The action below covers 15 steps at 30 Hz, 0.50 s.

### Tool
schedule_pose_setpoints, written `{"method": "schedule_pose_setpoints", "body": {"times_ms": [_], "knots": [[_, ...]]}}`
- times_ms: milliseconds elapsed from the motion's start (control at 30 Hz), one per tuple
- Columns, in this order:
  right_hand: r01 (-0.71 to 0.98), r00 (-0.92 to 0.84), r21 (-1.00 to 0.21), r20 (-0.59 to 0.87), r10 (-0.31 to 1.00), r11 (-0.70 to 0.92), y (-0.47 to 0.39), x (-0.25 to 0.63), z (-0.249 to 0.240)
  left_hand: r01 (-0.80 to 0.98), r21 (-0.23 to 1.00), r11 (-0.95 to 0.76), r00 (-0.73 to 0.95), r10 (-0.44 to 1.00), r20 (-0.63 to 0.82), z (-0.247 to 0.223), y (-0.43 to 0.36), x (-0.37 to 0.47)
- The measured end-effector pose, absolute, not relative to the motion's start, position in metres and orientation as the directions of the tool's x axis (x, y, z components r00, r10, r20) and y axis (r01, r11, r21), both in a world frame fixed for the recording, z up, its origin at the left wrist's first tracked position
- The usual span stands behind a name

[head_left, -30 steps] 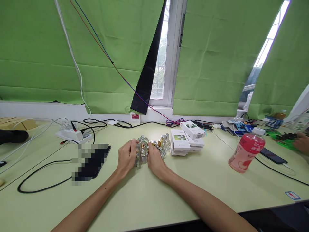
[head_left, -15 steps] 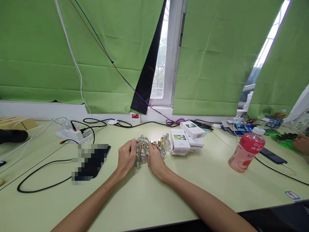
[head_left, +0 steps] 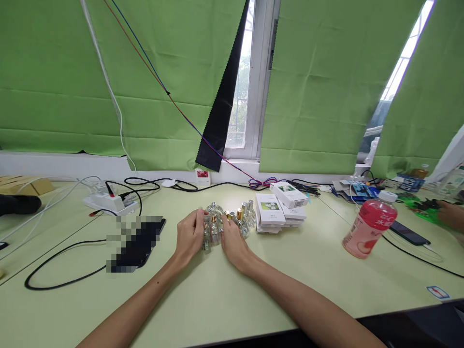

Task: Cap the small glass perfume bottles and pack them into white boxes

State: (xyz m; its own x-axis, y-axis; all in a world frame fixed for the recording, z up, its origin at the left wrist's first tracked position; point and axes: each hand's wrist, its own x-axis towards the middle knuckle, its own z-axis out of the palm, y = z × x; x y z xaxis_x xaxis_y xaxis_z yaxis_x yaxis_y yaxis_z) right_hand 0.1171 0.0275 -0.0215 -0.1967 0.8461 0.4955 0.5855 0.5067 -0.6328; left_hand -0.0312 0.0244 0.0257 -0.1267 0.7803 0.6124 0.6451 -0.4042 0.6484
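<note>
Several small glass bottles [head_left: 214, 231] with gold and silver caps stand close together on the pale green table [head_left: 203, 299]. My left hand [head_left: 190, 234] rests against the left side of the group, its fingers curled around a bottle there. Among the bottles, my right hand [head_left: 234, 240] has its fingers bent down over the glass, partly hiding them. More bottles with silver caps [head_left: 250, 209] stand just right of my right fingers. Beside them is a stack of white boxes [head_left: 270, 212] with a green picture on top.
A pink drink bottle [head_left: 369, 224] stands at the right, near a phone [head_left: 409, 233]. Another dark phone [head_left: 150, 241] and a looped black cable lie at the left, before a power strip [head_left: 110, 200]. Another person's hand [head_left: 451, 213] is at the far right.
The other person's hand at the far right has shifted slightly left over the dark items. My two hands hold the same position around the bottles.
</note>
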Motion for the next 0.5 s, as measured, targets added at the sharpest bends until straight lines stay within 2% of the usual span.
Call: {"method": "schedule_pose_setpoints", "body": {"times_ms": [267,500], "knots": [[0.677,-0.219,-0.580,0.429,0.876,0.453,0.0239,0.1165,-0.0140,0.647,0.658,-0.386,-0.146,0.783,0.604,0.0290,0.0225,-0.0312],[0.630,-0.206,-0.617,0.453,0.868,0.472,0.0249,0.1148,-0.0176,0.646,0.674,-0.358,-0.163,0.798,0.580,0.0302,0.0223,-0.0297]]}}
